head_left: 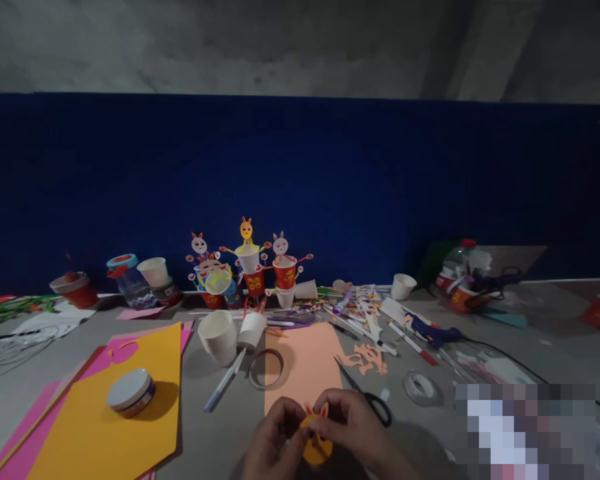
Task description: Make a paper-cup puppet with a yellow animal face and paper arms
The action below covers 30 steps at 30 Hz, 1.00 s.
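Observation:
Close to the table's front edge, I hold a yellow paper rabbit face with two pink-centred ears. My left hand pinches it from the left, fingertips near the ear. From the other side my right hand grips it, thumb across the top of the face. My fingers cover part of the face. Just beyond my hands lies a sheet of peach paper. Black-handled scissors rest beside my right hand, and a roll of tape sits at the peach sheet's left edge.
Yellow paper on pink sheets bears a white-lidded jar. Stacked paper cups stand near a marker. Rabbit-faced cup figures line the back by a blue panel. A purple glue gun lies right of paper scraps.

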### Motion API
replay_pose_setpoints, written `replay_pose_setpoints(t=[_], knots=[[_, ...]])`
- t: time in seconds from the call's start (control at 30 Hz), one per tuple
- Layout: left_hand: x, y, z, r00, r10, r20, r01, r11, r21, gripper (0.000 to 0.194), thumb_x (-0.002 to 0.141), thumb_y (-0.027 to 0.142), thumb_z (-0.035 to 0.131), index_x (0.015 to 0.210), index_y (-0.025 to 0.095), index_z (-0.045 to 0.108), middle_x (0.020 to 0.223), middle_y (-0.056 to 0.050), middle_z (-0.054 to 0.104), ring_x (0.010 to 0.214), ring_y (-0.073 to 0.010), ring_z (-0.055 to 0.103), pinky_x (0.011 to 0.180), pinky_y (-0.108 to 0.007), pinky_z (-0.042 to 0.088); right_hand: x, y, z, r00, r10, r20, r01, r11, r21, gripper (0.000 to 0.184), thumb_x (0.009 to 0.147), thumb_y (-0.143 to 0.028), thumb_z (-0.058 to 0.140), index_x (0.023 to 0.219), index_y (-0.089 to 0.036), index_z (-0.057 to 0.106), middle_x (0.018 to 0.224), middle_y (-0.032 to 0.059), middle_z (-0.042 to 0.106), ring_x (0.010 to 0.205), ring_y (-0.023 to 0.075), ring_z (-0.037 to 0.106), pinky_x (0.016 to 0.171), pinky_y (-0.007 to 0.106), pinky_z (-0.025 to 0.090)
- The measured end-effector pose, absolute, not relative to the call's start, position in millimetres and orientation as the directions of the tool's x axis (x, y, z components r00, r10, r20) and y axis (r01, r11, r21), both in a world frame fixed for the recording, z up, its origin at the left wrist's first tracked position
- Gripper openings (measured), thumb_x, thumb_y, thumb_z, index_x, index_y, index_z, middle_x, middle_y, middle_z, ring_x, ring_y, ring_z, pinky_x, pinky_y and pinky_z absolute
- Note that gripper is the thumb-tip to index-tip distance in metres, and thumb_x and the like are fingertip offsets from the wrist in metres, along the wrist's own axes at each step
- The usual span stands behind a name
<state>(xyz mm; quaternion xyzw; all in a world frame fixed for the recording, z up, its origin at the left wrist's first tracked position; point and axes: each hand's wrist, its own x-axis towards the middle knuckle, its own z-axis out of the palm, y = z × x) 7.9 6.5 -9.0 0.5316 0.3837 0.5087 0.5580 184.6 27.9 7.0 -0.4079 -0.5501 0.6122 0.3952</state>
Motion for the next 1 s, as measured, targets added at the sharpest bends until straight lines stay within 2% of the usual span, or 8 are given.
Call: replay_pose_setpoints(t=[0.27,0.47,0.53,0.6,0.67,0.77,0.9,1.0], knots=[[19,4,1,0.104,0.994,0.034,-0.295,-0.002,0.956,0.031,0.074,0.045,0.082,0.082,0.02,0.068,0.076,0.0,0.065,0.072,-0.0162,0.059,0.066,-0.026,0.047,186,23,-1,-0.365,0.93,-0.029,-0.11,-0.074,-0.991,0.048,0.07,-0.062,0.078,0.077,-0.018,0.059,0.066,-0.0051,0.051,0.061,0.0113,0.044,0.058,0.023,0.034],[19,4,1,0.09,0.992,0.084,-0.226,-0.062,0.972,0.033,0.077,0.05,0.078,0.082,0.019,0.069,0.076,-0.002,0.066,0.072,-0.0169,0.059,0.066,-0.026,0.047,181,23,-3,-0.304,0.953,-0.01,-0.029,-0.02,-0.999,0.042,0.072,-0.058,0.076,0.077,-0.019,0.06,0.064,-0.0052,0.049,0.06,0.0124,0.043,0.057,0.024,0.032],[19,4,2,0.072,0.994,0.084,-0.245,-0.064,0.967,0.033,0.076,0.05,0.079,0.082,0.019,0.069,0.076,-0.002,0.065,0.072,-0.0173,0.059,0.066,-0.026,0.047,180,23,-5,-0.29,0.957,-0.001,-0.073,-0.023,-0.997,0.044,0.07,-0.054,0.078,0.093,-0.02,0.062,0.065,-0.0062,0.049,0.06,0.0126,0.043,0.057,0.024,0.033],[19,2,5,0.061,0.995,0.075,-0.288,-0.055,0.956,0.032,0.074,0.047,0.081,0.081,0.019,0.069,0.075,-0.001,0.065,0.071,-0.0169,0.059,0.066,-0.026,0.047,179,23,-7,-0.275,0.961,0.015,-0.138,-0.024,-0.99,0.06,0.07,-0.049,0.08,0.118,-0.021,0.057,0.065,-0.0077,0.049,0.061,0.0128,0.044,0.058,0.024,0.034],[21,1,7,0.054,0.997,0.062,-0.333,-0.04,0.942,0.03,0.073,0.045,0.083,0.08,0.019,0.068,0.074,-0.001,0.064,0.071,-0.0166,0.059,0.066,-0.025,0.046,178,21,-9,-0.27,0.962,0.034,-0.182,-0.016,-0.983,0.074,0.07,-0.045,0.081,0.133,-0.022,0.049,0.064,-0.009,0.048,0.06,0.0127,0.044,0.057,0.024,0.034],[23,-1,9,0.024,0.999,0.027,-0.38,-0.015,0.925,0.029,0.072,0.041,0.085,0.082,0.019,0.069,0.075,0.0,0.063,0.072,-0.0162,0.057,0.065,-0.025,0.046,175,17,-9,-0.257,0.964,0.066,-0.168,0.022,-0.986,0.072,0.075,-0.043,0.076,0.138,-0.023,0.046,0.067,-0.0078,0.05,0.061,0.0131,0.046,0.059,0.025,0.036],[25,1,8,0.053,0.999,-0.004,-0.407,0.026,0.913,0.029,0.072,0.043,0.084,0.077,0.019,0.068,0.072,0.001,0.061,0.068,-0.0149,0.054,0.063,-0.025,0.044,170,12,-8,-0.167,0.98,0.109,-0.046,0.103,-0.994,0.062,0.081,-0.038,0.07,0.137,-0.023,0.049,0.071,-0.0054,0.053,0.068,0.0158,0.053,0.066,0.028,0.043],[23,4,11,0.093,0.995,-0.028,-0.37,0.061,0.927,0.03,0.071,0.043,0.084,0.072,0.018,0.067,0.071,0.0,0.061,0.068,-0.0156,0.054,0.064,-0.025,0.044,178,11,-7,-0.194,0.975,0.112,-0.01,0.112,-0.994,0.06,0.082,-0.04,0.068,0.137,-0.023,0.049,0.079,-0.0024,0.06,0.075,0.0179,0.06,0.069,0.028,0.048]])
